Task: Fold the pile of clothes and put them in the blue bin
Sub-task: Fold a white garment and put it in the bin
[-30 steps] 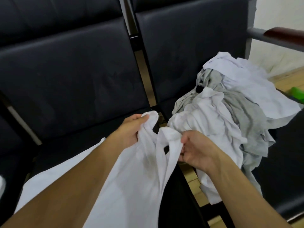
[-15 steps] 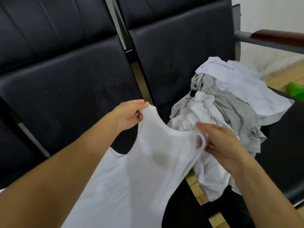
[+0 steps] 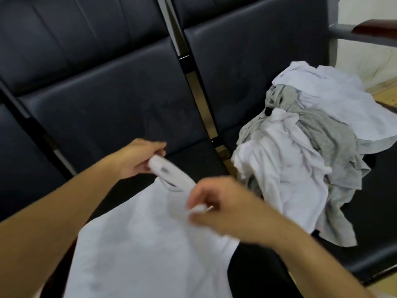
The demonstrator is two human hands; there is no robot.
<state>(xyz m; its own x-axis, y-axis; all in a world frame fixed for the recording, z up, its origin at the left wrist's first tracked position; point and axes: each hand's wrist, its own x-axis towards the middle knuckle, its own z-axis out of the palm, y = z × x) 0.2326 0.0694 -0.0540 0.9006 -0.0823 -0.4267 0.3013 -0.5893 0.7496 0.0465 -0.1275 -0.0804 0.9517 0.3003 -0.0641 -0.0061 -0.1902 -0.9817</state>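
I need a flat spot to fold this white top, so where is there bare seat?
Bare room: the black seat ahead of the left hand, bordered by the seat gap and its backrest. Crowded: the right-hand seat, mostly under the clothes pile. The right hand also grips the white top.

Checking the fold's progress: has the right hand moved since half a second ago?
Yes. The right hand swung left, away from the clothes pile, toward the left hand.
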